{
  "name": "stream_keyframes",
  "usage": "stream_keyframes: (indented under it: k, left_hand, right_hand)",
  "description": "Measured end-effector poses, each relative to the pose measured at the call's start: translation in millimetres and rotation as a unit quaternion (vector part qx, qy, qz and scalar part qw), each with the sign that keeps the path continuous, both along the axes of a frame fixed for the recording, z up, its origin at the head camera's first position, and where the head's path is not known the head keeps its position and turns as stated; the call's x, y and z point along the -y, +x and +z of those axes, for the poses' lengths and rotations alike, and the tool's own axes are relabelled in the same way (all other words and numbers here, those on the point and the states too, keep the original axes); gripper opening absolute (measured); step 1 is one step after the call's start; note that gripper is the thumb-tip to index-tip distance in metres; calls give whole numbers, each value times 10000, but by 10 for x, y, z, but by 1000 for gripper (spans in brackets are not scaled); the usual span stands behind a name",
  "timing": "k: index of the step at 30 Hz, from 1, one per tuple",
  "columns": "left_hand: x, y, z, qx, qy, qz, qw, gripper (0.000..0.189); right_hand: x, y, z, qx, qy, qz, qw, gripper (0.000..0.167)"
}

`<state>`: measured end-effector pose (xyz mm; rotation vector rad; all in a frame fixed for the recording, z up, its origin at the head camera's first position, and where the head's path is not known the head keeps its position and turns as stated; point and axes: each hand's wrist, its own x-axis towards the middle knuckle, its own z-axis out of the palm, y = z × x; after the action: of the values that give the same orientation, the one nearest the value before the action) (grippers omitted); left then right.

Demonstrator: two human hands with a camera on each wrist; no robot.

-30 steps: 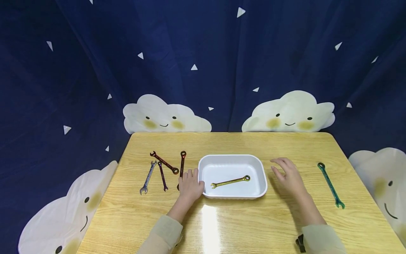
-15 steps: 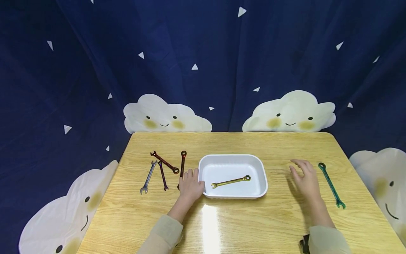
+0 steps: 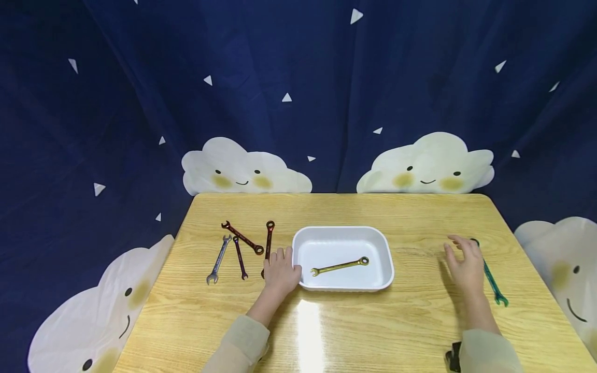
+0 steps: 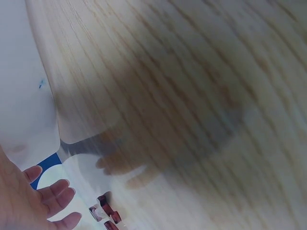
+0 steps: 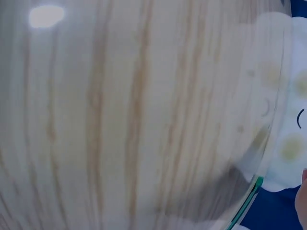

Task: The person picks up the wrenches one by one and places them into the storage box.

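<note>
In the head view my left hand point(image 3: 281, 272) holds the left rim of a white plastic tray point(image 3: 342, 228), thumb over the edge and fingers along the outside. In the left wrist view, loosely bent fingers point(image 4: 60, 201) show below the tray wall point(image 4: 24, 86). A gold combination wrench point(image 3: 340, 266) lies inside the tray. My right hand point(image 3: 468, 267), with nothing in it, is over the table just left of a green combination wrench point(image 3: 488, 277), covering part of its shaft. Its fingers are apart and gently bent. The green wrench point(image 5: 247, 203) also shows in the right wrist view.
Left of the tray lie a silver wrench point(image 3: 218, 261), a small purple wrench point(image 3: 240, 259) and two dark red wrenches, one slanted point(image 3: 242, 238) and one upright point(image 3: 269, 241) beside my left hand. A blue curtain point(image 3: 326, 93) hangs behind the wooden table point(image 3: 373, 331).
My right hand has moved to the right, away from the tray, and now overlaps the green wrench. The left hand and the tray stay in place.
</note>
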<state>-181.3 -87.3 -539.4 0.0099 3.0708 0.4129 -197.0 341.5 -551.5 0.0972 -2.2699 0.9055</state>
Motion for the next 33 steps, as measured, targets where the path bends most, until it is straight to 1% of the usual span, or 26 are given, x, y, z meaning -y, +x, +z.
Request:
stream_keyframes:
  k: [3, 8, 13, 19, 26, 30, 33]
  left_hand:
    - [3, 6, 4, 7, 24, -4, 10000, 46]
    - [1, 4, 0, 17, 29, 7, 10000, 46]
    - [-4, 2, 1, 11, 23, 11, 10000, 46]
    - [-2, 4, -7, -17, 6, 6, 10000, 46]
    - [1, 3, -23, -142, -27, 4, 9999, 42]
    - [1, 5, -26, -190, -30, -7, 9998, 41]
    - [2, 6, -23, -210, -27, -12, 9998, 42]
  right_hand:
    - [-55, 9, -8, 45, -96, -247, 9996, 27]
    - [-137, 27, -43, 318, -231, -640, 9972, 25]
    - [-208, 29, -77, 368, -206, -914, 9949, 26]
    - [-276, 40, -86, 419, -337, -1138, 9921, 26]
    - [-373, 48, -142, 881, -466, -1508, 9835, 26]
    - [-413, 56, -170, 1229, -592, -1678, 9763, 29]
    - [-426, 70, -177, 1571, -728, -1802, 9683, 32]
